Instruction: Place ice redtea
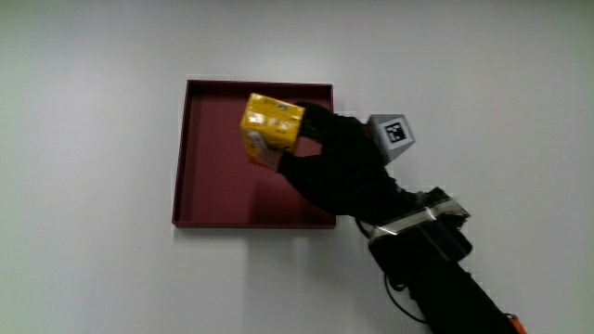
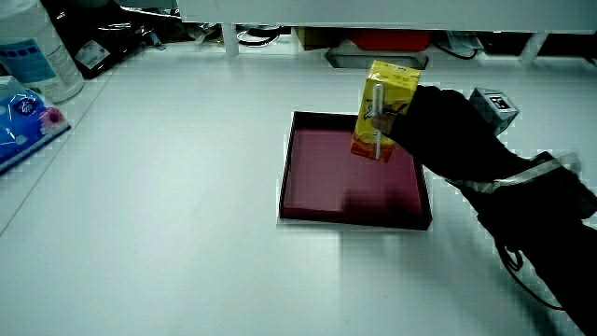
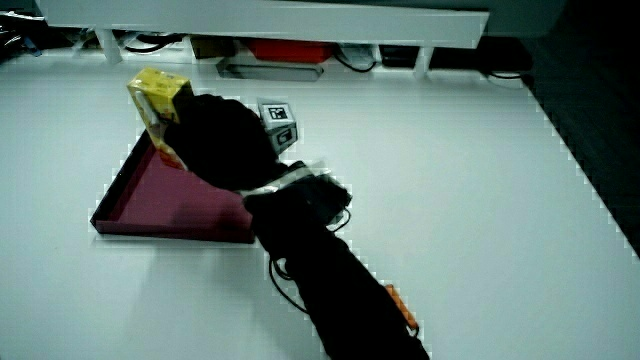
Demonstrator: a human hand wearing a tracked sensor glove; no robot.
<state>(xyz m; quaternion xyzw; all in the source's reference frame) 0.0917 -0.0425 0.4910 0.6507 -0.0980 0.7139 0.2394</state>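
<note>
The yellow rectangular ice red tea carton (image 1: 270,129) is held above the shallow dark-red square tray (image 1: 213,186), clear of the tray floor. Its long axis stands near upright, slightly tilted, top end uppermost in a side view (image 2: 383,110). A straw is attached along one narrow face. The black-gloved hand (image 1: 339,167) grips the carton, fingers clamped on its sides. The tray rests on a white table (image 1: 93,139). A low partition (image 2: 373,11) closes the table's edge; a clear plastic bottle (image 2: 37,51) stands near it.

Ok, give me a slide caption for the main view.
Gloved hand holds a yellow drink carton in its grip above a dark red tray on the white table.
</note>
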